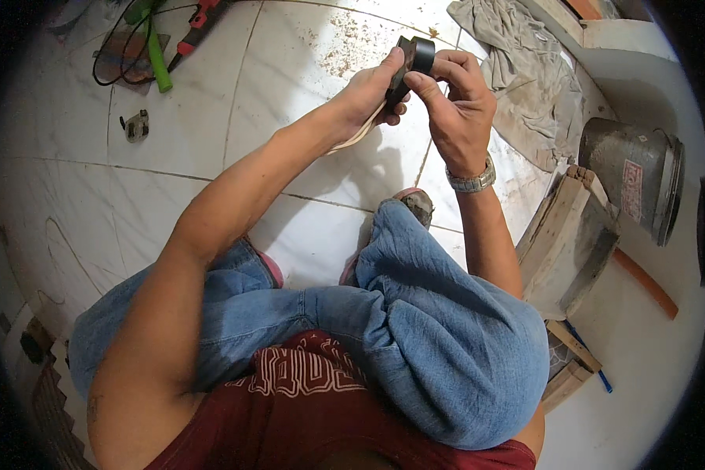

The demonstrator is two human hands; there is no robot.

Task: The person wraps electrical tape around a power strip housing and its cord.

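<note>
1. One left hand (372, 88) is gripping one black fixture (423, 56) above the tiled floor (188, 188).
2. One right hand (464, 106) is curling beside it; I cannot tell whether it's pinching.
3. One grey cloth (534, 106) is lying nearby, one bucket (628, 184) sitting farther right.

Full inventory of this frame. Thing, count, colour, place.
Round-ended device: 1, black, in left hand
Thin cord: 1-plus, cream, below left hand
Small squarish piece: 1, grey, left
Long handle: 1, green, upper left
Elongated tool: 1, red-black, upper left
Looping cable: 1-plus, black, upper left
Crumpled cloth: 1, grey, upper right
Plastic bucket: 1, dark grey, right
Boxy wooden piece: 1, greyish, right
Straight bar: 1, orange, right
Slim rod: 1, blue, lower right
Floor tiles: several, white, throughout
Metal wristwatch: 1, silver, right of centre
Denim jeans: 1, blue, lower centre
Printed shirt: 1, maroon, bottom
Left hand, right hand: 2, bare, upper centre
</note>
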